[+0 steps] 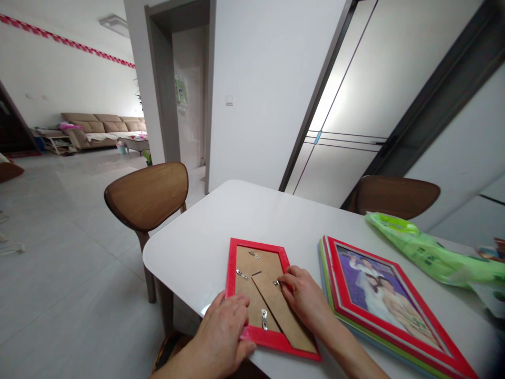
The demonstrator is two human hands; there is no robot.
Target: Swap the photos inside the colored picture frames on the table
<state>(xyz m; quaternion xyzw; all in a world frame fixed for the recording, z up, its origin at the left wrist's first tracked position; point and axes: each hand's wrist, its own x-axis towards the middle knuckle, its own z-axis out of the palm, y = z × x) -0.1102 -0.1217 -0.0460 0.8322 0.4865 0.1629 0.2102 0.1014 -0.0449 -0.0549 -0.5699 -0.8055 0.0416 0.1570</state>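
One red picture frame (256,297) lies back-up just inside the white table's (197,247) near edge, four metal clips (264,319) visible. Left hand (223,327) grips its lower-left corner; right fingertips (281,280) touch one clip, pinching or pressing, cannot tell. White surface runs beyond to the far edge.

A home, shown by the sofa (89,127), what looks like a coffee table (136,143), and wooden chair (148,195).

Your red picture frame (276,341) lies face down on the white table (197,237), its brown backing board (255,302) bearing metal clips (264,319).
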